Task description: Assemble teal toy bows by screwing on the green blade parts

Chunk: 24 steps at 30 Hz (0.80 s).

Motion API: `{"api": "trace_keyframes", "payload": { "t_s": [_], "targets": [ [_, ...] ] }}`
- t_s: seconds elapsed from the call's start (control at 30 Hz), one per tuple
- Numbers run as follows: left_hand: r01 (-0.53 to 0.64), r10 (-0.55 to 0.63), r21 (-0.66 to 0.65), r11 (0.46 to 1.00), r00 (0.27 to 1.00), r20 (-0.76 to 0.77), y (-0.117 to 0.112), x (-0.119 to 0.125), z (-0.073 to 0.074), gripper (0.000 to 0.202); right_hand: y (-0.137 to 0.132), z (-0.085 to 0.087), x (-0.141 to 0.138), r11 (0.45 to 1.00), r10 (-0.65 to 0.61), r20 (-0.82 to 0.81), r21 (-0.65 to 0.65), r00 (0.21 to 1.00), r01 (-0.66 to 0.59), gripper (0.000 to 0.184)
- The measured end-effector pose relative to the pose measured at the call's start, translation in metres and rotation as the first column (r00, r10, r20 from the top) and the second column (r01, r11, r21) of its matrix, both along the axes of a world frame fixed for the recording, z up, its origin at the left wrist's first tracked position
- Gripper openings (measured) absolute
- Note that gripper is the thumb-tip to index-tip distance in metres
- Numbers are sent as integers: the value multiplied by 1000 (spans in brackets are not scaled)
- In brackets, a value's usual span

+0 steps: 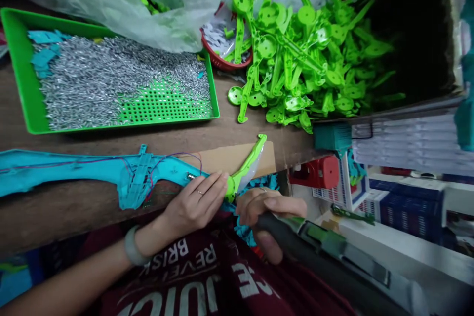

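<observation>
A long turquoise plastic shell [92, 172], with red and blue wires along it, lies at the table's front edge. My left hand [196, 202] has its fingers pressed together over the shell's right end, beside a lime-green curved piece [246, 165] with a pale translucent blade-like part. A small metal spring-like part [191, 176] shows by my knuckles. My right hand [268, 210] is wrapped round a black-and-green power screwdriver [333, 256], held just right of the green piece's round end. Its tip is hidden by my fingers.
A green tray [122, 128] full of small screws stands at the back left. Behind lie a red bowl [225, 65] and a heap of lime-green parts [296, 54] spilling from a cardboard box [418, 34]. Cardboard [215, 158] lies under the work. Red stool [322, 172] at right.
</observation>
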<state>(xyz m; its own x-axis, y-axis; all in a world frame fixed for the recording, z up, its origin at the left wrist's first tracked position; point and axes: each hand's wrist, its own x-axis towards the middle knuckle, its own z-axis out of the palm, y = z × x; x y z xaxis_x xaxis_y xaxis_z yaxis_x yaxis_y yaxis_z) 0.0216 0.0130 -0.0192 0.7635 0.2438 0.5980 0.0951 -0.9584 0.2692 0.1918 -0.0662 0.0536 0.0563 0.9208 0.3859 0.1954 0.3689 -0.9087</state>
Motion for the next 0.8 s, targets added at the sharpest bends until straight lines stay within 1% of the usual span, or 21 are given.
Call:
{"api": "trace_keyframes", "payload": {
  "t_s": [0.1,0.17,0.27,0.4,0.5,0.57,0.67,0.7,0.73,0.77,0.8],
  "targets": [
    [-2,2,-14,1000,1000,7,-1,0,0,29,8,-2,-6,999,-32,-88,19,996,34,39],
    [-5,5,-14,1000,1000,17,-2,0,0,28,12,-2,-7,1000,-14,-122,8,992,15,40],
    [-15,15,-18,1000,999,41,-3,0,-2,26,19,0,-6,997,73,-137,13,988,-72,35],
    [-26,26,-4,1000,998,57,-5,1,-5,26,27,4,-3,986,157,-144,-27,977,-163,25],
    [-33,32,12,999,997,77,-7,3,-7,25,30,2,-4,976,216,-146,23,965,-215,21],
    [-40,39,14,999,995,97,-7,4,-7,23,29,0,-5,977,214,-131,56,968,-208,19],
    [-53,52,5,999,994,95,-8,5,-7,24,21,-1,-7,968,244,-43,77,969,-240,16],
    [-56,55,1,998,995,85,-8,5,-7,24,15,-1,-7,968,237,-16,91,971,-235,16],
    [-59,59,-3,998,995,75,-8,4,-7,25,9,-1,-7,976,197,-2,91,980,-196,17],
    [-62,62,-7,998,996,66,-9,4,-7,24,3,0,-6,989,143,4,44,990,-143,21],
    [-62,62,-11,998,996,60,-9,4,-7,23,-4,0,-5,996,76,10,-53,997,-75,26]
  ]
}}
